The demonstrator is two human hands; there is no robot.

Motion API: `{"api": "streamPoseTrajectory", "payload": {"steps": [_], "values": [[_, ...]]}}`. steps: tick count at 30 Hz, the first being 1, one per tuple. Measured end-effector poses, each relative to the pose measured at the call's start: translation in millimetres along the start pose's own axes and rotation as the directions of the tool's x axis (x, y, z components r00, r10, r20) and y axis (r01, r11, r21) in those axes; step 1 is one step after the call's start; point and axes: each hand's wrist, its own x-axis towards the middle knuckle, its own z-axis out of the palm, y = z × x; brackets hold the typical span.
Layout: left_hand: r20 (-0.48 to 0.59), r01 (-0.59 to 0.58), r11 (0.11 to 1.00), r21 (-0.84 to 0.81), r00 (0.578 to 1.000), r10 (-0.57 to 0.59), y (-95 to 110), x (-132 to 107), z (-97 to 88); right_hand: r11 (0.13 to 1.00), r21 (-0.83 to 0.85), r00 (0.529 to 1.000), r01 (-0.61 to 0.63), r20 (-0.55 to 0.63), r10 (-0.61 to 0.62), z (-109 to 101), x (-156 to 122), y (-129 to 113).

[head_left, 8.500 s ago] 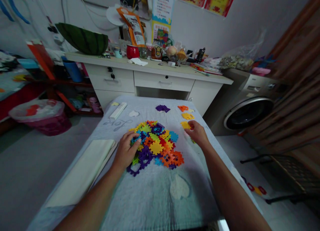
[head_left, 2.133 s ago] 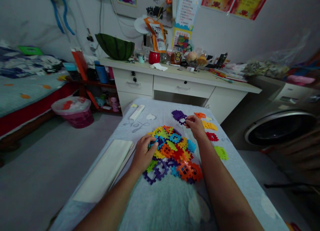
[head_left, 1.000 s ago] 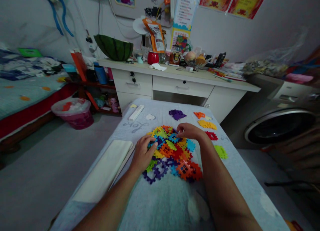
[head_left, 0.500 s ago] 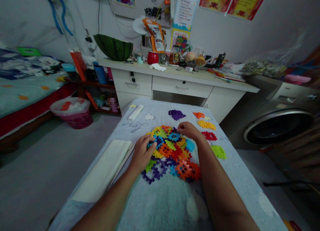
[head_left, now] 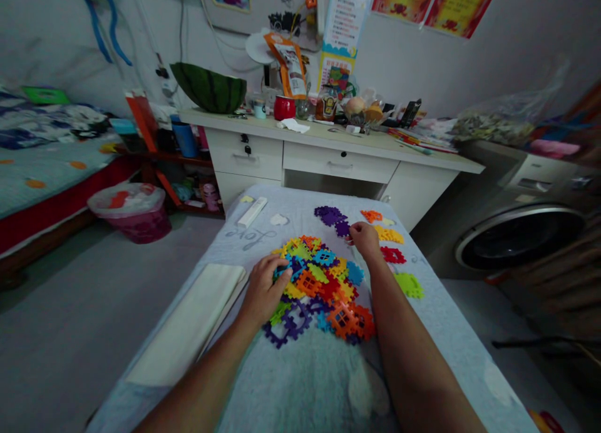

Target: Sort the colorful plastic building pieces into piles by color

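A heap of mixed-colour notched plastic building tiles (head_left: 319, 283) lies on the cloth-covered table (head_left: 300, 370). My left hand (head_left: 268, 283) rests on the heap's left edge, its fingers spread over blue and yellow tiles. Beyond the heap, my right hand (head_left: 365, 238) pinches a purple building tile (head_left: 342, 228) by its right side. That tile is beside the purple pile (head_left: 328, 214), close to its near edge. Along the right lie separate groups: orange tiles (head_left: 371, 216), yellow tiles (head_left: 389, 234), red tiles (head_left: 393, 255) and green tiles (head_left: 409, 285).
A folded white cloth (head_left: 188, 326) lies along the table's left side, with a white bar-shaped object (head_left: 252, 212) farther back. Behind the table stands a cluttered desk (head_left: 338, 142). A washing machine (head_left: 521, 214) is at right, a pink bin (head_left: 134, 217) at left.
My right hand has moved from the heap's far edge back and to the right, bringing a purple tile to the purple pile. My left hand has stayed on the heap.
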Motion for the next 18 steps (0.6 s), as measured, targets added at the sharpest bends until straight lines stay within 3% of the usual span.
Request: {"api": "streamPoseTrajectory", "payload": {"steps": [7, 11, 15, 18], "values": [[-0.02, -0.002, 1.0, -0.005, 1.0, 0.002, 1, 0, 0.4, 0.973, 0.227, 0.978, -0.04, -0.191, 0.085, 12, 22, 5], [-0.012, 0.001, 1.0, -0.007, 1.0, -0.001, 1, 0, 0.6, 0.99, 0.123, 0.953, -0.075, -0.284, 0.108, 15, 43, 2], [-0.01, 0.001, 1.0, -0.001, 1.0, -0.001, -1, 0, 0.6, 0.993, -0.114, 0.979, -0.009, -0.203, -0.014, 20, 51, -6], [-0.009, -0.003, 1.0, -0.003, 1.0, 0.003, -2, 0, 0.8, 0.982, -0.177, 0.992, 0.063, -0.1, -0.081, 23, 48, -9]]}}
